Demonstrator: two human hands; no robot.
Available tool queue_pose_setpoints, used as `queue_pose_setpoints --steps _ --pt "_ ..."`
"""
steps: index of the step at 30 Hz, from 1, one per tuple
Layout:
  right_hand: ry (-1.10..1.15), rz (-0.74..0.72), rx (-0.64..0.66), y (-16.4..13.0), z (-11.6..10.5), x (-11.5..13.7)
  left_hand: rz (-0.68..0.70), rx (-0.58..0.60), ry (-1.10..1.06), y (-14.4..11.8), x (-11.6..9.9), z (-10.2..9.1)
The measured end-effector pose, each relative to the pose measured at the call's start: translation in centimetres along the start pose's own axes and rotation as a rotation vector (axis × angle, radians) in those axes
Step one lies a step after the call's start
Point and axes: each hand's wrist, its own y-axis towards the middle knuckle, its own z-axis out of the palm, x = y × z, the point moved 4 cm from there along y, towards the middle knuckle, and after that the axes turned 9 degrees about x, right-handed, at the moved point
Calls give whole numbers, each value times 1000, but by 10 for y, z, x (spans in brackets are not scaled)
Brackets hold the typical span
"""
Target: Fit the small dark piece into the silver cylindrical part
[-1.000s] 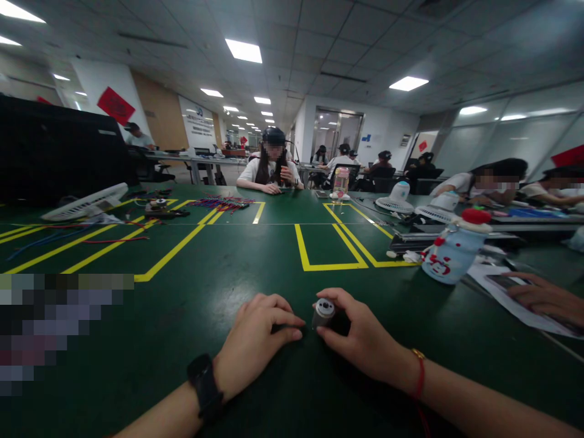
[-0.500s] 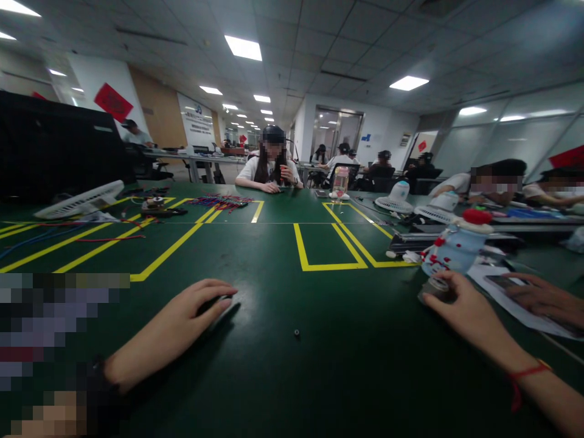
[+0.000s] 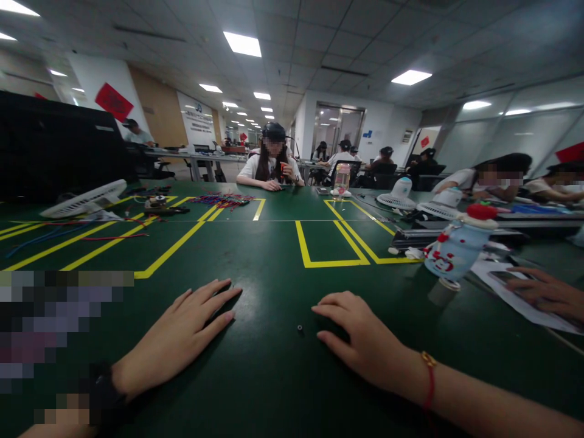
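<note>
My left hand (image 3: 180, 328) lies palm down on the green table (image 3: 255, 389), fingers stretched out, with nothing visible in it. Just right of the table's middle hovers or rests my right hand (image 3: 365, 337), thumb and fingers apart and bare. Close to the tips of its thumb and index finger sits a tiny dark ring-shaped part (image 3: 300, 328), like a small nut, untouched. Farther right, a small grey cylinder (image 3: 444, 292) with a pale top stands in front of a light blue bottle (image 3: 460, 249) with a red lid.
Yellow tape (image 3: 337, 264) marks the tabletop. Bundled wires (image 3: 223, 201) and a white fan (image 3: 84, 199) lie at the far left. A co-worker's hand (image 3: 545, 289) rests over a phone and white paper (image 3: 506, 286) at right. Another person (image 3: 272, 161) sits opposite.
My right hand has let go of the grey cylinder by the bottle and moved left to the tiny ring. My left fingers have flattened and spread; a pale edge under them no longer shows.
</note>
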Motion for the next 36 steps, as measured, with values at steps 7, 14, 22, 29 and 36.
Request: queue_pose_setpoints --steps 7,14,22,29,36 --pt "32 -11 -16 17 -9 3 6 17 16 -2 4 0" --pt "-264 549 -351 -72 -126 -127 14 -22 13 -1 0 -3" --pt "-125 733 -178 -124 -139 -206 9 -17 18 -1 2 0" --pt "-79 743 -76 -121 -140 -193 6 0 24 -2 2 0" --pt "-38 679 -52 -125 -126 -186 5 -8 34 -3 -1 -1"
